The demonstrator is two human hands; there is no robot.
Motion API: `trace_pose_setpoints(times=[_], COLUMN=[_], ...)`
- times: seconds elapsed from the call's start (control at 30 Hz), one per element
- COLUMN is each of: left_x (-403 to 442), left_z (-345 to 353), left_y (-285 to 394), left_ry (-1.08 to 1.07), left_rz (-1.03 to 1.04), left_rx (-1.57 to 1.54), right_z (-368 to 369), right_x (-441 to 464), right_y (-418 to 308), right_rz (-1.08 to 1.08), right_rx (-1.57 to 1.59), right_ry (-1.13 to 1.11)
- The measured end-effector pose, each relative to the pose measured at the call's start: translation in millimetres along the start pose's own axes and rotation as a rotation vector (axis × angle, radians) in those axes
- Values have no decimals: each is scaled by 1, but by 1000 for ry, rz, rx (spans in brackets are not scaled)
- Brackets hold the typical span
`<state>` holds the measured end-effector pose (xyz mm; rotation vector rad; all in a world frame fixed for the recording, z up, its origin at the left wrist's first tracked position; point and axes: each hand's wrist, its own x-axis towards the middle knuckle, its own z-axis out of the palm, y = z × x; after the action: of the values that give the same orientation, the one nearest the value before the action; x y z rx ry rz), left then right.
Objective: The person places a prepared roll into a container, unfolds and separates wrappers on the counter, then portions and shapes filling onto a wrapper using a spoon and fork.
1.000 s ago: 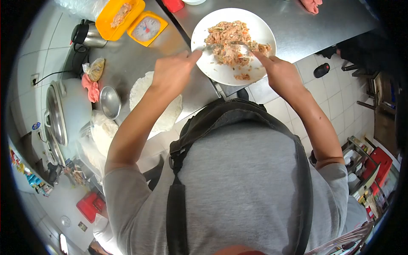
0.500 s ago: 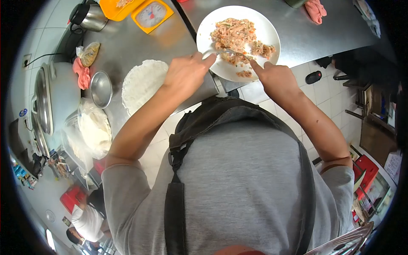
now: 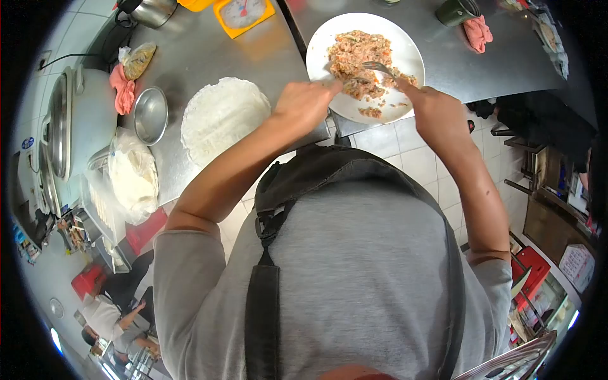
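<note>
closing our right hand [image 3: 438, 115] on the fork's [image 3: 380, 66] handle, left hand [image 3: 305, 104] on the spoon's [image 3: 360, 80], we expect soft, clingy mince [image 3: 356, 53].

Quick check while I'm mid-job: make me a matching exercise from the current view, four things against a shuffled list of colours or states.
1. cup | A. yellow casing
2. fork | B. bears the minced mixture
3. scale | C. dark green
4. plate | D. held in the right hand

Right pairs: 1-C, 2-D, 3-A, 4-B
</note>
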<state>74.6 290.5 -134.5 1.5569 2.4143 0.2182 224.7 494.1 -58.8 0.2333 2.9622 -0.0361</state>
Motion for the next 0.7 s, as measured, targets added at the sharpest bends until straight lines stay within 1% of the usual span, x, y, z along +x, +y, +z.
trace_pose_setpoints(times=[0.03,0.1,0.17,0.27,0.37,0.43,0.57,0.63,0.7], left_x=[0,1,0,-8,-16,-19,-9,-9,-9], left_z=[4,8,9,-7,-33,-43,-26,-16,-11], left_y=[-1,-3,-4,-4,-8,-9,-19,-21,-24], left_ry=[-10,12,35,61,105,182,204,221,208], left_rz=[-30,-29,-29,1,-27,-56,0,61,66], left_rx=[-29,-52,-79,-15,24,68,130,136,132], right_z=[8,24,24,18,21,18,18,21,18], right_x=[3,9,12,17,24,27,29,30,30], right_y=[-1,-4,-8,-12,-10,-9,-7,-5,-7], right_rz=[-25,-13,-3,33,82,110,122,141,142], right_rx=[18,38,54,52,62,142,237,262,254], right_ry=[20,4,-13,-79,-136,-153,-131,-174,-205])
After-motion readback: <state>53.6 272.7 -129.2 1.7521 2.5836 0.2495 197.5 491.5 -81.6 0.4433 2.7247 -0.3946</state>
